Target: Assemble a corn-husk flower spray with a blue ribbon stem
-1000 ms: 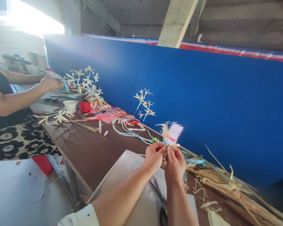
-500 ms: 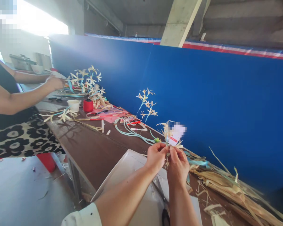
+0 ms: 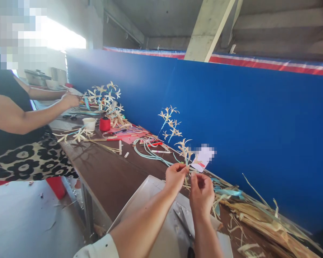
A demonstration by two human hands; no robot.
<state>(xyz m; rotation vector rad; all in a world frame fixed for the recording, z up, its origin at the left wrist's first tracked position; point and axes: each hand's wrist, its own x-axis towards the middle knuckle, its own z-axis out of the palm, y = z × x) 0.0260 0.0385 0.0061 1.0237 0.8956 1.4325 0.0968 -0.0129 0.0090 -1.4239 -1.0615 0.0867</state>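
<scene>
Two hands work one straw flower sprig (image 3: pixel 185 152): the left hand (image 3: pixel 175 176) pinches its stem, fingers closed. At five o'clock, the right hand (image 3: pixel 201 190) nips the stem's lower end above the table (image 3: pixel 107 175).

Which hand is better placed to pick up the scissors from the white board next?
Probably the right hand. It sits lower, closer to the scissors on the white board, while the left hand pinches the straw flower sprig upright.
</scene>
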